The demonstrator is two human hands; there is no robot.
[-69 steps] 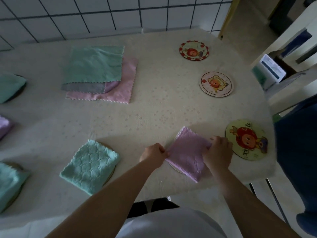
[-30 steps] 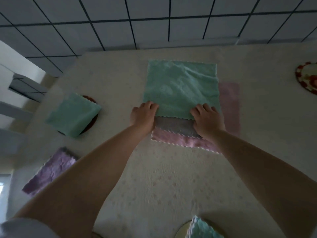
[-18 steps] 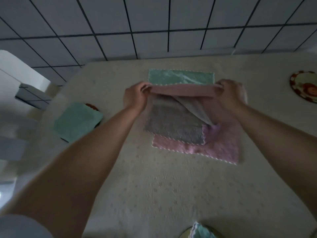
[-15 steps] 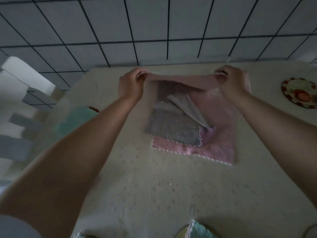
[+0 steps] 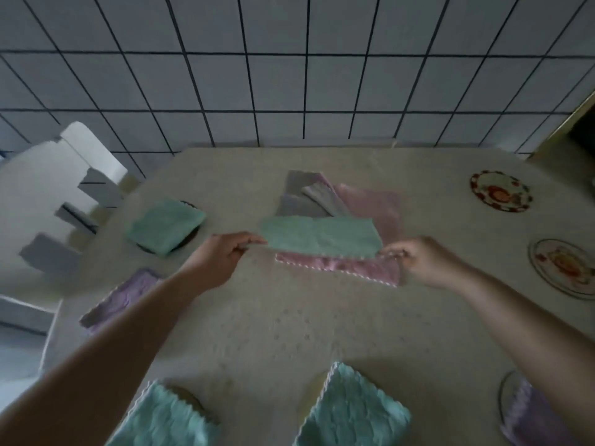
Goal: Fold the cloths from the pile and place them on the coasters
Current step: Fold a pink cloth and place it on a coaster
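The left hand (image 5: 222,259) pinches the left end of the green cloth (image 5: 320,236), thumb and fingers pressed together on it. The cloth is folded into a long strip and stretches out flat between both hands, held just above the pile (image 5: 347,226). The right hand (image 5: 425,262) pinches the right end the same way, with its fingers curled tight on the zigzag edge. The pile sits right behind the strip, toward 12 o'clock, with a grey cloth (image 5: 302,201) on a pink cloth (image 5: 373,214). From the strip, at 9 o'clock, a folded green cloth lies on a dark coaster (image 5: 190,235). At 8 o'clock lies a purple cloth (image 5: 125,297). At 6 o'clock, two more folded green ones sit near the table (image 5: 289,333) edge. At 2 and 3 o'clock are two bare coasters (image 5: 500,195) with pictures on them. At 5 o'clock a purple cloth lies on a coaster.
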